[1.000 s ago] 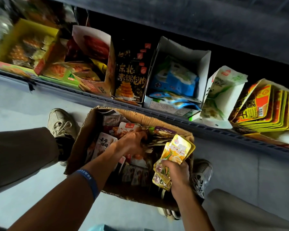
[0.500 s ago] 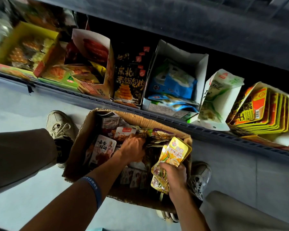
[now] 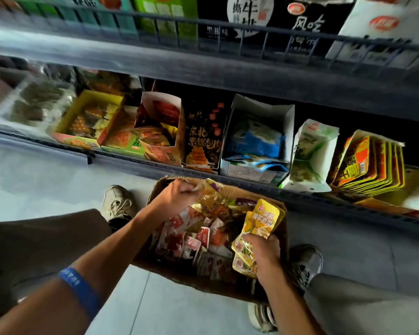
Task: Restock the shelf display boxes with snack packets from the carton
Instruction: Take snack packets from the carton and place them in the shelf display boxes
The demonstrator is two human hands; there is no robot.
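Note:
A brown carton point(image 3: 282, 228) full of mixed snack packets sits on the floor between my feet. My left hand point(image 3: 177, 197) is over its far left corner and grips a golden-brown packet point(image 3: 212, 204) lifted above the pile. My right hand point(image 3: 264, 252) holds a fanned bunch of yellow packets point(image 3: 259, 226) at the carton's right side. On the low shelf behind stand open display boxes: a yellow one point(image 3: 90, 117), a red-orange one point(image 3: 160, 131), a black one point(image 3: 203, 139), a white one with blue packets point(image 3: 259, 139), a white-green one point(image 3: 312, 155) and a stack of yellow-red packets point(image 3: 370, 163).
The low shelf's dark front rail point(image 3: 300, 201) runs just behind the carton. An upper shelf with a wire rail point(image 3: 228, 35) carries green, black and white boxes. My shoes point(image 3: 117, 204) and knees flank the carton on the pale tiled floor point(image 3: 34, 184).
My left hand has risen from the middle of the pile to the carton's far left corner with a golden-brown packet. The view has tilted up, showing the upper shelf. My right hand keeps its yellow packets.

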